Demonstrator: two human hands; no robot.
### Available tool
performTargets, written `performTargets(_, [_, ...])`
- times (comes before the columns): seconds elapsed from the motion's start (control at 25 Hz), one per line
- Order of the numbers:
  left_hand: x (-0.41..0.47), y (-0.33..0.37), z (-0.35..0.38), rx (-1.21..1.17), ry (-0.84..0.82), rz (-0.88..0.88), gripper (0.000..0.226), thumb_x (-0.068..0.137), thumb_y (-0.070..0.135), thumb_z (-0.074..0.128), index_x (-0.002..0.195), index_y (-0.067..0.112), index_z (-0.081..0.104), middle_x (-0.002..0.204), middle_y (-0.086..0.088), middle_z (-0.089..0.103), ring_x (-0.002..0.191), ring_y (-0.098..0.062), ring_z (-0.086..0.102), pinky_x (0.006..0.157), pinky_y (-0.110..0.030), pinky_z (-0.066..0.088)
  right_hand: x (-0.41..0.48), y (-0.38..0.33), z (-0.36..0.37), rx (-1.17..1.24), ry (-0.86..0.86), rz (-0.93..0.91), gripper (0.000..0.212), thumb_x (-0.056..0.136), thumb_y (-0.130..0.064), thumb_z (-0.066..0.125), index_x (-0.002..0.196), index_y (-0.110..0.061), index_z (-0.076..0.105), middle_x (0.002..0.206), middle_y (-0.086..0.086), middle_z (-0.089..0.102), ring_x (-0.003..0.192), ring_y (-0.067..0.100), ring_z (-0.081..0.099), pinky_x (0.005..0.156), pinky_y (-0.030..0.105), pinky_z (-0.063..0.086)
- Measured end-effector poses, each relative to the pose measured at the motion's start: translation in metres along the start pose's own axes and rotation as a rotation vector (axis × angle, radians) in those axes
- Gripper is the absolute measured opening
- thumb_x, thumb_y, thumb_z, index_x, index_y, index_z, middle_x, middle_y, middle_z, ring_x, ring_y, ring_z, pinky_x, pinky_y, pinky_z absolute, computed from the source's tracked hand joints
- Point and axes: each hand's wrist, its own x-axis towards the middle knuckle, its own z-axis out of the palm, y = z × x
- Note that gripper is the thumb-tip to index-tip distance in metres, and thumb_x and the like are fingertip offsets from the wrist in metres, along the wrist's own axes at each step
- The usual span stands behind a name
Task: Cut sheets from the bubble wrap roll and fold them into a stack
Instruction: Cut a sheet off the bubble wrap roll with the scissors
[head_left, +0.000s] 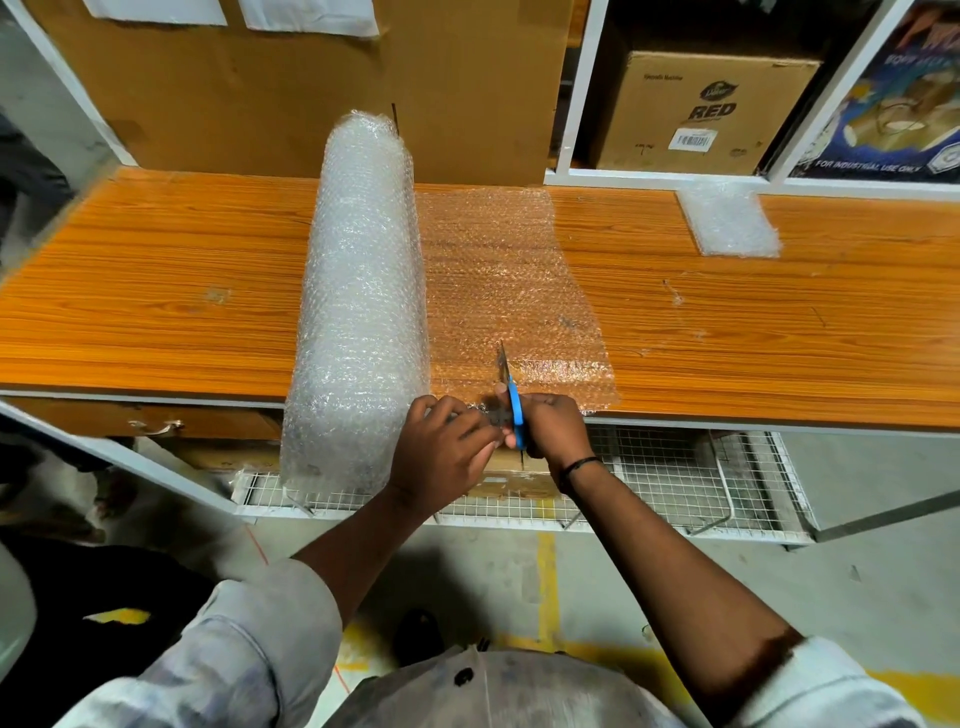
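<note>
The right hand (550, 423) grips blue-handled scissors (511, 400), blades aimed away alongside the clear bubble wrap roll (363, 291); the left hand (441, 452) pinches the unrolled sheet (498, 270)

My right grip (550, 426) holds blue-handled scissors (511, 400), blades pointing away into the near edge of the clear bubble wrap sheet (498, 270) unrolled on the orange wood-grain counter (156, 291), while my left grip (441, 457) pinches that edge beside the big bubble wrap roll (363, 291).
</note>
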Motion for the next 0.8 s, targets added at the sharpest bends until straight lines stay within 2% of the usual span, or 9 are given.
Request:
performTargets(0.12, [-0.002,0.001,0.0,-0.01,0.003,0.022,0.01,0.093,0.028,0.067,0.095,0.026,0.076,0.096,0.005,0.072,0.089,-0.025,0.062,0.08,-0.04,0.04,0.001,0.001,-0.002,0.003,0.001,0.01,0.038,0.091,-0.034,0.077,0.09,0.004,0.077,0.052,0.006,0.059,0.04,0.013,0.038,0.042,0.021,0.025])
performTargets(0.24, [-0.004,0.0,0.0,-0.019,0.011,0.028,0.012,0.094,0.029,0.065,0.094,0.026,0.076,0.096,0.005,0.072,0.089,-0.025,0.063,0.08,-0.039,0.038,0.002,-0.002,-0.003,0.022,-0.015,0.014,0.033,0.092,-0.028,0.075,0.079,0.002,0.075,0.054,0.009,0.06,0.039,0.014,0.042,0.041,0.019,0.027])
performTargets(0.32, [-0.003,-0.001,-0.002,-0.023,0.012,0.032,0.013,0.095,0.029,0.063,0.094,0.026,0.076,0.097,0.006,0.072,0.089,-0.024,0.063,0.081,-0.039,0.038,0.006,-0.009,-0.004,0.036,0.001,0.01,0.03,0.092,-0.019,0.072,0.072,0.003,0.072,0.055,0.011,0.063,0.043,0.017,0.052,0.044,0.019,0.039])
performTargets(0.4, [-0.002,-0.002,-0.004,-0.032,0.025,0.029,0.014,0.096,0.03,0.062,0.093,0.025,0.075,0.097,0.006,0.072,0.089,-0.024,0.063,0.081,-0.039,0.039,0.01,-0.017,-0.002,0.013,0.02,-0.003,0.032,0.09,-0.02,0.074,0.07,0.004,0.072,0.056,0.01,0.066,0.047,0.019,0.059,0.051,0.02,0.047])
performTargets(0.48, [0.0,-0.002,-0.006,-0.042,0.043,0.018,0.014,0.096,0.029,0.063,0.092,0.025,0.075,0.096,0.006,0.072,0.088,-0.024,0.064,0.08,-0.039,0.04,0.011,-0.022,0.002,-0.007,0.034,-0.008,0.033,0.086,-0.024,0.077,0.061,-0.005,0.068,0.051,0.005,0.061,0.041,0.014,0.054,0.045,0.016,0.041])
performTargets(0.52, [0.001,-0.002,-0.006,-0.045,0.05,0.016,0.013,0.096,0.029,0.064,0.092,0.025,0.075,0.096,0.006,0.072,0.088,-0.025,0.064,0.08,-0.04,0.04,0.011,-0.022,0.004,-0.032,0.044,-0.015,0.031,0.08,-0.027,0.077,0.061,-0.005,0.067,0.052,0.006,0.059,0.042,0.016,0.051,0.045,0.018,0.038])
performTargets(0.6, [0.001,0.0,-0.005,-0.052,0.051,0.022,0.009,0.093,0.028,0.066,0.092,0.026,0.075,0.096,0.006,0.071,0.088,-0.025,0.064,0.079,-0.04,0.041,0.012,-0.02,0.003,-0.08,0.04,-0.033,0.03,0.075,-0.031,0.074,0.068,-0.001,0.072,0.059,0.012,0.06,0.051,0.02,0.05,0.055,0.025,0.04])
performTargets(0.72, [-0.004,-0.002,-0.003,-0.066,0.031,0.018,0.006,0.089,0.026,0.07,0.093,0.026,0.075,0.097,0.007,0.071,0.089,-0.025,0.064,0.078,-0.04,0.042,0.013,-0.016,-0.001,-0.061,-0.001,-0.02,0.026,0.087,-0.025,0.075,0.071,-0.004,0.074,0.063,0.016,0.066,0.052,0.022,0.056,0.061,0.03,0.047])
performTargets(0.8, [-0.005,-0.002,-0.001,-0.074,0.024,-0.016,0.008,0.09,0.033,0.072,0.092,0.026,0.075,0.097,0.007,0.071,0.09,-0.024,0.063,0.079,-0.039,0.041,0.016,-0.016,-0.004,-0.057,0.001,-0.011,0.028,0.083,-0.028,0.074,0.076,-0.001,0.075,0.065,0.015,0.068,0.054,0.023,0.059,0.063,0.032,0.048])
